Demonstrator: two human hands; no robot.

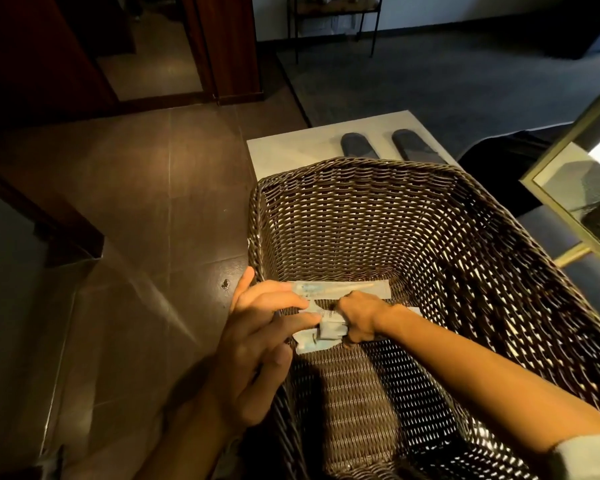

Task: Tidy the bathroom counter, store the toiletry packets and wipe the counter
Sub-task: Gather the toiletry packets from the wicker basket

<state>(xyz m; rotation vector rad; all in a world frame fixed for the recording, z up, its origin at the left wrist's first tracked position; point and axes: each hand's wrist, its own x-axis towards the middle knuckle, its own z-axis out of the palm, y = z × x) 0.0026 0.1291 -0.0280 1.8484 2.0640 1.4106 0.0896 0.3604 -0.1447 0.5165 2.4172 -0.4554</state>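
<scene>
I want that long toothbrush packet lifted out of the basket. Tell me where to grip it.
Pinch the long toothbrush packet at its right end, probably coming from above. It lies flat along the basket floor near the left wall; the left hand covers its left end and the right hand sits just below, so that end is free.

basket [430, 216] | packets [326, 336] inside it, at its left wall | slippers [388, 144] behind it | mat [291, 150] under slippers

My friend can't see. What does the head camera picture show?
Two hands, left hand and right hand, arrange toiletry packets at the bottom of a dark wicker basket. Behind it, two slippers sit on a white mat.
</scene>
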